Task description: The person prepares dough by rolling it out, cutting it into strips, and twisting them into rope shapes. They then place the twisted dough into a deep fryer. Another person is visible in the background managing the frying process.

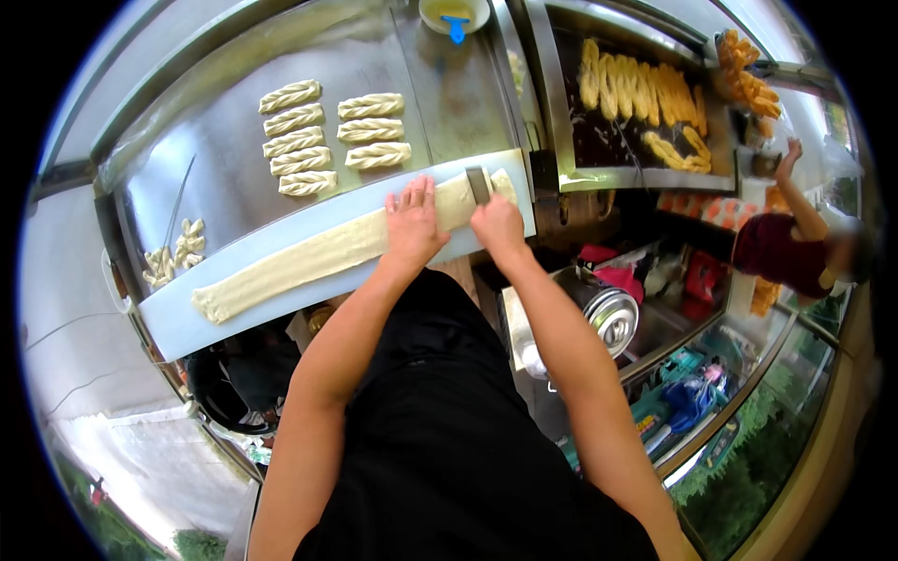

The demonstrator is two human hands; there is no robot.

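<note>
A long flat strip of dough [309,263] lies along a white cutting board [182,329]. My left hand [415,221] rests palm down on the dough, its fingers pointing away from me. In my right hand [498,223] is the handle of a broad-bladed knife [478,184], whose blade stands across the strip near its right end. A narrow piece of dough [504,186] lies just right of the blade. Beyond the board, twisted dough pieces [370,130] sit in two columns on the steel worktop [224,161].
At the right, a fryer vat [645,181] of dark oil holds golden dough sticks [624,84]. A bowl [438,10] with a blue-handled tool [456,29] stands at the back. Small dough knots [188,244] lie far left. Lidded metal pot [614,322] stands low right; another person [786,245] is beyond.
</note>
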